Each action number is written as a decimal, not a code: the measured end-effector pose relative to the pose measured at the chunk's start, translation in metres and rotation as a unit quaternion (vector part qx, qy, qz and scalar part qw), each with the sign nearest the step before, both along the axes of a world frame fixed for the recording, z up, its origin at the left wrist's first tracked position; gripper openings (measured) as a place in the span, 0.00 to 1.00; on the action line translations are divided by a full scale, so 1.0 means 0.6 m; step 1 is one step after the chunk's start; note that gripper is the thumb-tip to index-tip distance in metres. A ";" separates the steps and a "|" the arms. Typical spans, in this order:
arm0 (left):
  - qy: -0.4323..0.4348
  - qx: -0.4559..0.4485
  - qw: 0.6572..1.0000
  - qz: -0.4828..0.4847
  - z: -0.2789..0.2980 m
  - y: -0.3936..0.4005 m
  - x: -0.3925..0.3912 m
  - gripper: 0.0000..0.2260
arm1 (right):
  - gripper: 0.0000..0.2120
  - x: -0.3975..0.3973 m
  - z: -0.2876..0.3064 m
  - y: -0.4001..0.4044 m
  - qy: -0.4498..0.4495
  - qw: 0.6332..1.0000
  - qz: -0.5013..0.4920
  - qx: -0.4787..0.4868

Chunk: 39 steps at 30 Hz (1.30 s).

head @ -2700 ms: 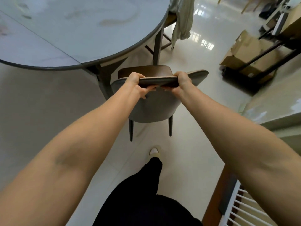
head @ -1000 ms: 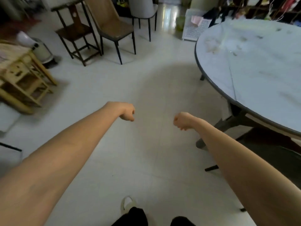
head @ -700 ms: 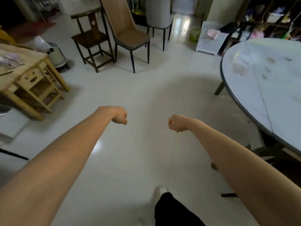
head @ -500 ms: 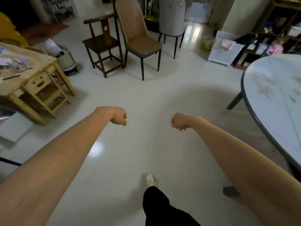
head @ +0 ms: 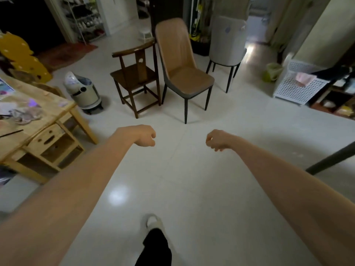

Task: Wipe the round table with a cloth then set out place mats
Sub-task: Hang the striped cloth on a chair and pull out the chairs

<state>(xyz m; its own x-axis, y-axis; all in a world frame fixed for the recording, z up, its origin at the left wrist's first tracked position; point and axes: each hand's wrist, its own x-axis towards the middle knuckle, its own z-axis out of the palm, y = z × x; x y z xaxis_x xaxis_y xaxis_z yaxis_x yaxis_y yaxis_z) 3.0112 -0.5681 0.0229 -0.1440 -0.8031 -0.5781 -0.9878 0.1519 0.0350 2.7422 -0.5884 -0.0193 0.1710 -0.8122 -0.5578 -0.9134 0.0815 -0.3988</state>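
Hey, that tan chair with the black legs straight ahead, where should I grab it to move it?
Probably by the top edge of the tall backrest of the tan chair, one hand at each upper corner. It stands turned, its seat toward the right, so come round from the left behind it. Both the left hand and the right hand hold nothing.

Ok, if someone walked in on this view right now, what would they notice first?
Two bare forearms reach out over the pale floor, the left hand and right hand loosely curled and holding nothing. Straight ahead stands a tan upholstered chair, with a dark wooden chair to its left. A light wooden table sits at far left.
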 end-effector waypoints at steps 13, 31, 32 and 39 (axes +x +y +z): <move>0.060 -0.046 0.996 -0.045 0.041 -0.674 0.163 0.17 | 0.14 0.165 0.024 -0.576 -0.025 0.995 -0.091 -0.034; 0.155 -0.073 0.981 0.085 0.001 -1.439 0.272 0.23 | 0.13 0.323 -0.021 -1.356 -0.053 0.995 -0.084 -0.026; 0.171 -0.070 0.978 0.099 -0.002 -1.482 0.282 0.21 | 0.15 0.336 -0.022 -1.396 -0.054 0.995 -0.082 -0.024; 0.271 -0.054 0.946 0.166 -0.043 -1.785 0.318 0.27 | 0.17 0.428 -0.050 -1.663 -0.049 0.991 -0.117 -0.045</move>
